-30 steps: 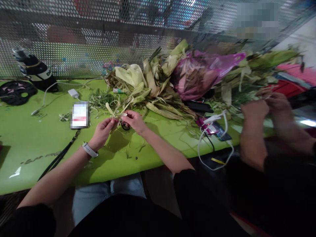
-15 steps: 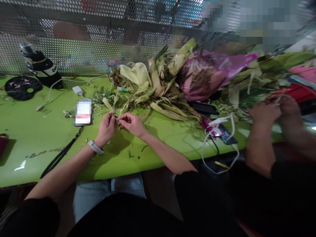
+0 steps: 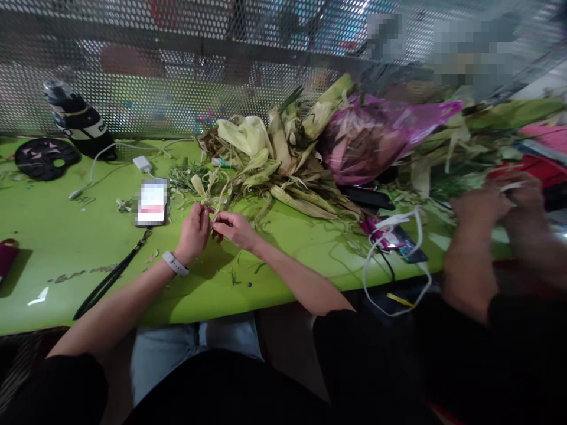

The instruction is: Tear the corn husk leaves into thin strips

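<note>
Corn husk strips (image 3: 201,189), pale and twisted together, rise from between my fingers over the green table (image 3: 177,301). My left hand (image 3: 195,231), with a pale band on the wrist, is closed around their lower end. Close on its right, my right hand (image 3: 234,229) pinches a thin strip of the same husk, its fingertips almost touching the left ones. The exact grip of the fingertips is partly hidden. Just behind my hands lies a heap of dried corn husks (image 3: 283,171), with thin green shreds (image 3: 188,171) at its left.
A phone (image 3: 152,202) with a strap lies left of my hands. Farther left stand a black bottle (image 3: 86,124) and a black palette-shaped thing (image 3: 44,159). A pink plastic bag (image 3: 363,141) sits behind. At right are white cables (image 3: 367,271) and another person's hands (image 3: 496,203).
My right hand's fingers have shifted and curled downward beside the left hand. A loose husk strip now stands up above them. The view has moved slightly.
</note>
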`<state>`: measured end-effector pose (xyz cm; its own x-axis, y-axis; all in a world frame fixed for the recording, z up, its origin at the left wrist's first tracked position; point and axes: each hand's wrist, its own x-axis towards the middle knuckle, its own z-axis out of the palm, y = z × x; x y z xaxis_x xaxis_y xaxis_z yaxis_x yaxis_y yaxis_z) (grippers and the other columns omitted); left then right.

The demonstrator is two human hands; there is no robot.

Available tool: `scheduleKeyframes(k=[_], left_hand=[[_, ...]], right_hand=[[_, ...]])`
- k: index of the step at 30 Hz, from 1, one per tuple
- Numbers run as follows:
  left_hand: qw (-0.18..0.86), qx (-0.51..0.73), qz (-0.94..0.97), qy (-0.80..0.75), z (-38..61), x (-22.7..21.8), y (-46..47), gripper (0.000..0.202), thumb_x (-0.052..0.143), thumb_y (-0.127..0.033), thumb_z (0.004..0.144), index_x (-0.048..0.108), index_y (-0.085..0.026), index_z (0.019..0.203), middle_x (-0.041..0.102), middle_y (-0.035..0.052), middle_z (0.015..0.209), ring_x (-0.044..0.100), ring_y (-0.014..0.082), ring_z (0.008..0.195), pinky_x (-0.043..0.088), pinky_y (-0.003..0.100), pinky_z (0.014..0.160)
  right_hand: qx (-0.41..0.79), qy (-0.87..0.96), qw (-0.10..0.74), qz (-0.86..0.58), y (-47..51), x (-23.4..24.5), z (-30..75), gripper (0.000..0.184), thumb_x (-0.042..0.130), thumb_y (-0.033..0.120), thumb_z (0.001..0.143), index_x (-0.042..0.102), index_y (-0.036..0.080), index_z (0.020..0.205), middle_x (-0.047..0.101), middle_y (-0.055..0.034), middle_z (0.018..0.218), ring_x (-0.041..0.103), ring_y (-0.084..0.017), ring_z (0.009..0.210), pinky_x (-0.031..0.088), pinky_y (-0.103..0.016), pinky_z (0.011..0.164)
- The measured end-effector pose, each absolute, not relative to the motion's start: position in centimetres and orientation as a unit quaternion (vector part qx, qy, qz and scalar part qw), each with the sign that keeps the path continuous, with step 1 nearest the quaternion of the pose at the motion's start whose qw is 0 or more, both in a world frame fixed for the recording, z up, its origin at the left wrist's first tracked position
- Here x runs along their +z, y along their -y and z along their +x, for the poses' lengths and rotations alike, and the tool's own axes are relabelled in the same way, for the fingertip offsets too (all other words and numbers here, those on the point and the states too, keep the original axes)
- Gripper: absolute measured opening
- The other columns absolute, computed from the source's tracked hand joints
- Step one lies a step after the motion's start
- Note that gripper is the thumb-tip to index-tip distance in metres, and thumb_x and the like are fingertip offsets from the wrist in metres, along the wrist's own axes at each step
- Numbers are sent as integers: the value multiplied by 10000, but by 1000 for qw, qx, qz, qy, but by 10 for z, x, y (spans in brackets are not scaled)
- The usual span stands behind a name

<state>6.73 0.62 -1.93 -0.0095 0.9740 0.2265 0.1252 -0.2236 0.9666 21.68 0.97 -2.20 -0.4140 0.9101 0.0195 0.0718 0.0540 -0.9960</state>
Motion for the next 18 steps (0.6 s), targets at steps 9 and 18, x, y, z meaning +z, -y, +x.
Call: scheduleKeyframes(k=[9, 18], left_hand=[[407, 522, 593, -458, 67, -26, -6, 107, 610, -278, 908, 589, -205, 832, 576, 0, 721, 456, 143, 613, 324, 294, 618], [446, 534, 559, -450, 69, -25, -6, 92, 598, -261, 920, 620, -203, 852, 555, -10, 706, 440, 129, 601, 324, 282, 619]], right_hand=[[535, 635, 354, -431, -10, -25, 214, 104, 599, 253, 759, 566, 174, 700, 622, 13, 622, 593, -111, 552, 482, -231, 557], [400, 712, 342, -466, -3, -13, 214, 178, 578, 284, 748, 486, 194, 626, 505, 32, 592, 434, -100, 562, 369, -241, 571]])
